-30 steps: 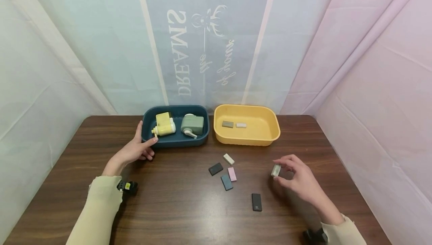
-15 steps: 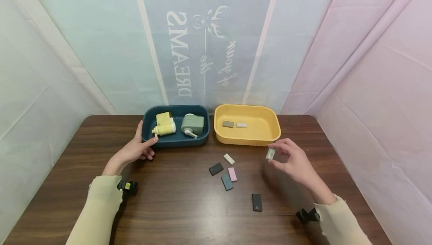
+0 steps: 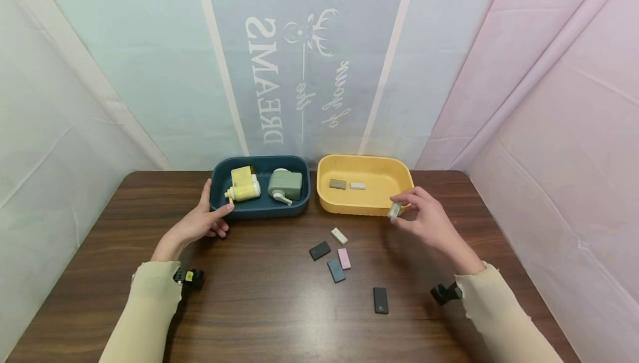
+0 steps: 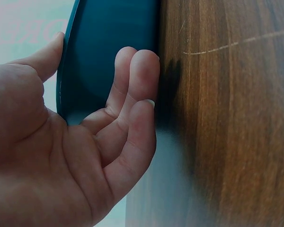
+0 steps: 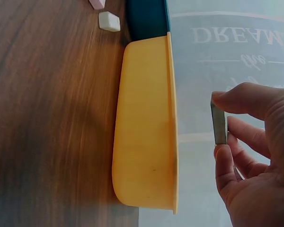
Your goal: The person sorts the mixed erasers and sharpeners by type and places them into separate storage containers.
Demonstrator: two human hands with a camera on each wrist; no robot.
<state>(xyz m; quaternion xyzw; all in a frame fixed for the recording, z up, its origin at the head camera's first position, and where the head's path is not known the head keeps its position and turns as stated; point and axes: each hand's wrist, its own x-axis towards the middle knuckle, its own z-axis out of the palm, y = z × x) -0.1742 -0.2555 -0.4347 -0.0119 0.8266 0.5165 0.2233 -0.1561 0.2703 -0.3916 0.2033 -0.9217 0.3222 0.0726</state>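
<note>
My right hand (image 3: 426,220) pinches a small grey-green rectangular block (image 5: 219,124) by its ends, between thumb and fingertips. In the head view the block overlaps the front right rim of the yellow bin (image 3: 366,206); the right wrist view shows it above the rim. Inside that bin lie an olive block (image 3: 337,184) and a white block (image 3: 357,186). My left hand (image 3: 197,220) rests at the left front corner of the dark blue bin (image 3: 269,213), thumb at the rim. Its other fingers lie loosely bent by the outer wall in the left wrist view.
A yellow crank-handled device (image 3: 244,185) and a green one (image 3: 286,184) lie in the blue bin. On the table are a cream block (image 3: 339,236), a pink block (image 3: 344,258), a blue-grey block (image 3: 336,270) and two black blocks, one nearer the front (image 3: 380,300). Fabric walls surround the table.
My right hand has carried the pinched block away from me and leftward, from over the table to the yellow bin's front right rim. The left hand stays put at the blue bin.
</note>
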